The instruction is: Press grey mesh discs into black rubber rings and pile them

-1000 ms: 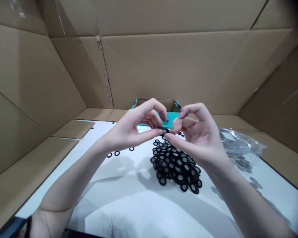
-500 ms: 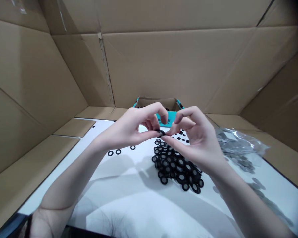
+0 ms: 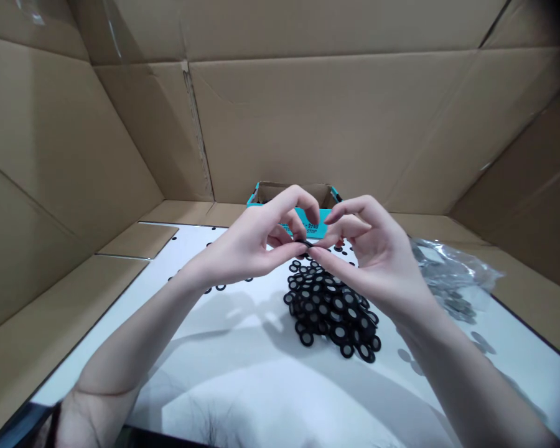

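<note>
Between the fingertips of both hands is a small black ring (image 3: 304, 243), seen nearly edge-on and partly covered by the thumbs. My left hand (image 3: 270, 239) pinches its left side between thumb and fingers. From the other side, my right hand (image 3: 371, 249) grips it with thumb and index finger, its other fingers curled loosely above. Just below the hands lies a heap of black rings with grey mesh-like centres (image 3: 329, 305) on the white table (image 3: 242, 373). Whether the held ring has a grey centre is hidden.
Behind the hands stands a teal-edged cardboard box (image 3: 315, 227). At right, a clear plastic bag (image 3: 452, 264) lies near loose grey discs (image 3: 483, 342). A few black rings (image 3: 221, 287) lie by my left wrist. Tall cardboard walls (image 3: 308, 124) enclose the table.
Both thumbs have closed in over the ring, which now shows less of its face. The hands stay in nearly the same place above the heap.
</note>
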A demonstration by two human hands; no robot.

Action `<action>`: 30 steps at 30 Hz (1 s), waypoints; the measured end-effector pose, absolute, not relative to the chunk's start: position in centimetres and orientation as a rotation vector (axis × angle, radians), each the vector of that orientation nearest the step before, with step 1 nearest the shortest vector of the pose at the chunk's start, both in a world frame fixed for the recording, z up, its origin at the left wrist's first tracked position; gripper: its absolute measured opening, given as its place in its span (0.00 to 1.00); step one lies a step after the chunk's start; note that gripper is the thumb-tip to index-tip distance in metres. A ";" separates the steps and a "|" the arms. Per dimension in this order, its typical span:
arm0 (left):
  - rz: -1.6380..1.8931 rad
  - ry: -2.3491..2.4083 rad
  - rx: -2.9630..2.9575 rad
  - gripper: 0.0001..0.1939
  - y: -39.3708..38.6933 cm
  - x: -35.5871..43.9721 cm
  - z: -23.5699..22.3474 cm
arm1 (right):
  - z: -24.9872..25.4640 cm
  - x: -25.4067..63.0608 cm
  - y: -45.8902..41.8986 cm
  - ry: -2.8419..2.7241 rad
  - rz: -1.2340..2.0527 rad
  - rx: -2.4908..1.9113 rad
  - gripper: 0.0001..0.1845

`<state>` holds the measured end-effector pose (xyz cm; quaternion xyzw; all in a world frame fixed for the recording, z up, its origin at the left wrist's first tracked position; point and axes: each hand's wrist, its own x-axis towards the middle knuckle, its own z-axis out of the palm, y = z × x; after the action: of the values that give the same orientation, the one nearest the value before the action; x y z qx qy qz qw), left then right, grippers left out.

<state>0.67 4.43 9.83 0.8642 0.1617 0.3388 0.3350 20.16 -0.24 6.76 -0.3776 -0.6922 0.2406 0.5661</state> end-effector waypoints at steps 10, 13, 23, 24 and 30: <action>0.778 0.502 2.390 0.14 4.5 0.2 10.1 | 6.3 19.9 -0.1 -1.684 0.528 -0.947 0.17; 0.819 0.485 2.339 0.15 4.7 0.2 9.9 | 6.6 20.2 -0.2 -1.721 0.463 -0.974 0.16; 0.838 0.448 2.309 0.10 4.6 0.6 9.8 | 6.5 20.3 -0.2 -1.677 0.549 -0.930 0.15; 0.803 0.444 2.345 0.10 4.5 0.6 9.9 | 6.4 20.2 -0.1 -1.662 0.586 -0.897 0.16; 0.721 0.461 2.577 0.11 4.6 0.3 10.2 | 5.8 19.5 0.2 -1.594 0.610 -0.852 0.17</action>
<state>0.27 4.57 10.21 0.9275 0.1660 0.2595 0.2116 19.52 0.18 5.84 -0.3643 -0.6816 0.2606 0.5786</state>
